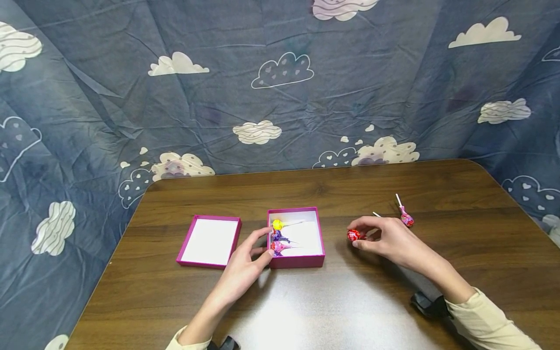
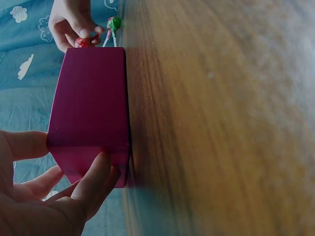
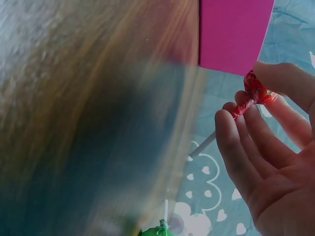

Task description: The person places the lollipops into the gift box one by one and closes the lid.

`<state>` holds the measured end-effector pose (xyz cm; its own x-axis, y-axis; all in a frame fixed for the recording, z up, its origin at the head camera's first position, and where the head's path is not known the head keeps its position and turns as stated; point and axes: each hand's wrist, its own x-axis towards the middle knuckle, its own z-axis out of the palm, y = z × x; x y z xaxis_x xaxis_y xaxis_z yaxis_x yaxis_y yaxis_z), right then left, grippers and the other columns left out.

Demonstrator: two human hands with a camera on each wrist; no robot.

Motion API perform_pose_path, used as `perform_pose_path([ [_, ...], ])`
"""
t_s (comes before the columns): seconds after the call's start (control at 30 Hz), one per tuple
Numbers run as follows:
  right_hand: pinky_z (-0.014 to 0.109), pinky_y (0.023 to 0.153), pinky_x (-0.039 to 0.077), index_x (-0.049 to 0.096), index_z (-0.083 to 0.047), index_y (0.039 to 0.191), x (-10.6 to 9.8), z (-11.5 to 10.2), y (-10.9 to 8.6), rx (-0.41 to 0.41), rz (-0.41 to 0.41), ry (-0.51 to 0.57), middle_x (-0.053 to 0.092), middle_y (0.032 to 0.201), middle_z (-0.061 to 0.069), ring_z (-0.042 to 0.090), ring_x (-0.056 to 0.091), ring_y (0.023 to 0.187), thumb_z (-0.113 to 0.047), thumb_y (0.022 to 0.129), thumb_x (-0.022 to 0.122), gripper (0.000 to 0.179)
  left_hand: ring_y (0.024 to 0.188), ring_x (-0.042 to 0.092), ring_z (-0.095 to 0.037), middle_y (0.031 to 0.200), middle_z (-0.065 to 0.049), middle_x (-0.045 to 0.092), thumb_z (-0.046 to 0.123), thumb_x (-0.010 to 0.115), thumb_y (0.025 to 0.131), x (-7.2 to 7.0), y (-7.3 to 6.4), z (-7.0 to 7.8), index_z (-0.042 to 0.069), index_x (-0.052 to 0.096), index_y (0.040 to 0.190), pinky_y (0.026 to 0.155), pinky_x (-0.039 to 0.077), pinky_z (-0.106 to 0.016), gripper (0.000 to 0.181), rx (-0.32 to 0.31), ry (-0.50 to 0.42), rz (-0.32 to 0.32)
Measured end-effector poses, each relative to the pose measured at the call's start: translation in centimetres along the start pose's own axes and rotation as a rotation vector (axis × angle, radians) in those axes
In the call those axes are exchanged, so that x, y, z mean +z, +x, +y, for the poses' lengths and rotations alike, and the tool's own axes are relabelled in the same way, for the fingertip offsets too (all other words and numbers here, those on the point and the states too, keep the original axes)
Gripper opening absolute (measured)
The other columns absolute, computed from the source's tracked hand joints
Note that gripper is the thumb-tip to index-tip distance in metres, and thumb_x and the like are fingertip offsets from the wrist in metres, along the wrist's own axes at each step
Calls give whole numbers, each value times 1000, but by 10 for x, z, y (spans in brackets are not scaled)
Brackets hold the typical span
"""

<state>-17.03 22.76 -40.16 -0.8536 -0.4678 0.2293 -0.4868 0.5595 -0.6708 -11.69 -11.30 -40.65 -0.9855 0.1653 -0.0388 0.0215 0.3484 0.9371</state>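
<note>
My left hand (image 1: pixel 242 270) grips the left end of a magenta box (image 1: pixel 297 262), with fingertips at its rim and wall. Inside its white interior, several wrapped lollipops lie along the left side, among them a yellow lollipop (image 1: pixel 277 224), a purple lollipop (image 1: pixel 277 236) and a pink lollipop (image 1: pixel 278 247). To the right of the box, my right hand (image 1: pixel 387 239) pinches a red-wrapped lollipop (image 3: pixel 256 91) by its candy head, its white stick pointing away behind the fingers. The left wrist view shows the box's outer wall, hiding its contents.
A shallow magenta lid (image 1: pixel 207 242) with a white inside lies left of the box. Beyond my right hand lies a pink-purple lollipop (image 1: pixel 407 218). A green lollipop (image 2: pixel 114 23) is close by, its head hidden in the head view. A cloud-patterned cloth (image 1: pixel 280 107) hangs behind the wooden table.
</note>
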Motion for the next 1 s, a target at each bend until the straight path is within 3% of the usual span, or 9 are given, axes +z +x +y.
perform_pose_path([
  [0.33, 29, 70, 56, 69, -20, 107, 3, -8, 2, -26, 70, -22, 68, 91, -16, 7, 66, 80, -13, 84, 78, 25, 117, 58, -29, 147, -7, 46, 20, 64, 94, 0, 0, -1, 23, 51, 142, 89, 51, -45, 50, 0, 14, 4],
  [0.63, 27, 68, 54, 66, -25, 106, 9, -24, 8, -50, 85, 31, 68, 90, -15, 9, 66, 76, -12, 82, 79, 30, 118, 58, -29, 148, -7, 45, 21, 64, 94, 0, 0, 0, 24, 51, 142, 91, 50, -47, 50, -5, 22, 7],
  [0.9, 26, 71, 54, 70, -19, 111, 11, -34, 19, -164, 99, 121, 69, 98, -12, 11, 65, 78, -7, 86, 75, 28, 116, 59, -28, 141, -10, 53, 18, 64, 94, 0, 1, -2, 22, 52, 141, 93, 49, -46, 49, 3, 23, 5],
  [1.0, 25, 71, 54, 70, -18, 111, 12, -37, 23, -172, 95, 153, 69, 99, -10, 11, 66, 79, -6, 87, 74, 27, 116, 60, -28, 141, -10, 53, 18, 63, 94, 0, 1, -2, 21, 52, 141, 93, 49, -46, 49, 2, 25, 6],
])
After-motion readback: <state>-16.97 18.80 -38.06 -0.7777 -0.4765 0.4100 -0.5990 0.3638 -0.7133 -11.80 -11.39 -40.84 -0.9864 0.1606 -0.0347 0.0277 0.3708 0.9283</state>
